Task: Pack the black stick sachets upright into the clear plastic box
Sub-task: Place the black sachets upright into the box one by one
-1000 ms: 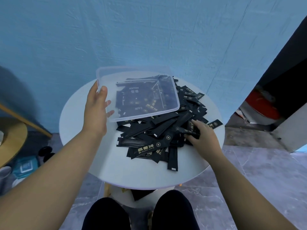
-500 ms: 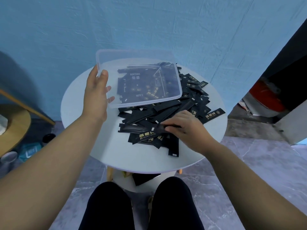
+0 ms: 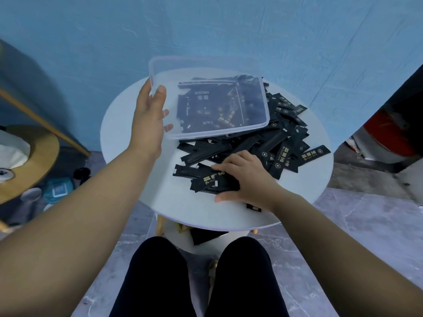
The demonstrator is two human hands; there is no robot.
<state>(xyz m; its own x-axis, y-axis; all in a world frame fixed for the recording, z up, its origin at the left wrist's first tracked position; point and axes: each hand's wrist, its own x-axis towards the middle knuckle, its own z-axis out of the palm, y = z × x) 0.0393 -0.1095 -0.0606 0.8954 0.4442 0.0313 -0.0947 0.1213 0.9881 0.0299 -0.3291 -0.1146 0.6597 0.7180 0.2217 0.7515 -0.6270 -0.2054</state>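
Hands are well apart for us right now. Our left hand (image 3: 148, 120) grips the left rim of the clear plastic box (image 3: 167, 74), thumb on top and fingers showing through the plastic underneath. Our right hand (image 3: 247, 177) is palm down on the near edge of the black stick sachets (image 3: 286, 143), fingers and thumb closed round a small bunch.

Around us, left to right: a round wooden stool (image 3: 34, 161) with some clutter under it, the white round bench (image 3: 128, 161) in the middle against a blue wall (image 3: 206, 24), and a red thing (image 3: 384, 138) off in the dark gap at the right. Our knees (image 3: 160, 282) sit just under the bench's near edge.

The box is held tilted over the far part of the pile, so it covers those sachets. We can't tell if the dark ones seen through it are inside or below.

None of the sachets stand upright. They lie flat and criss-crossed, with many running from near-left to far-right. The bunch in our right hand lies flat too, its long axis roughly left to right.
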